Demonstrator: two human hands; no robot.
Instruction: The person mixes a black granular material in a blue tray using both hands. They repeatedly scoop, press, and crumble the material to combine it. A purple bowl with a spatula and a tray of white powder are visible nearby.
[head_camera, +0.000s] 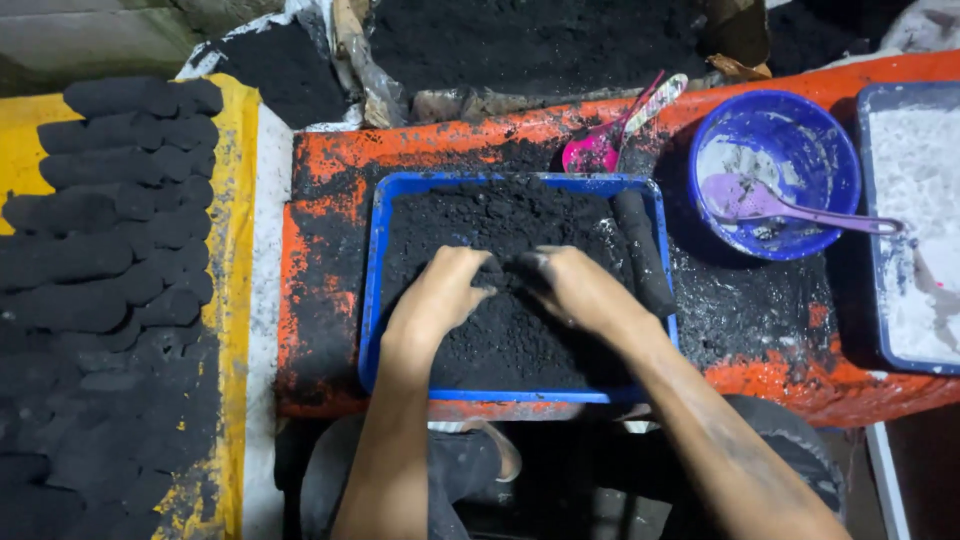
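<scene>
Hands work close together mid-tray: left hand (440, 290) and right hand (575, 285) press fingertips-down into black powdery mix (500, 330) filling blue tray (372, 290), clutching a clump betw. them. Risk, I'd judge: mix spilling over tray's low rim onto orange table (320, 210), or crumbling if squeezed unevenly. Finished black roll (643, 250) lies w/in tray at right; blue bowl (835, 150) w/ purple spoon (770, 205) crowds that side, stacked black rolls (110, 230) well apart left.
</scene>
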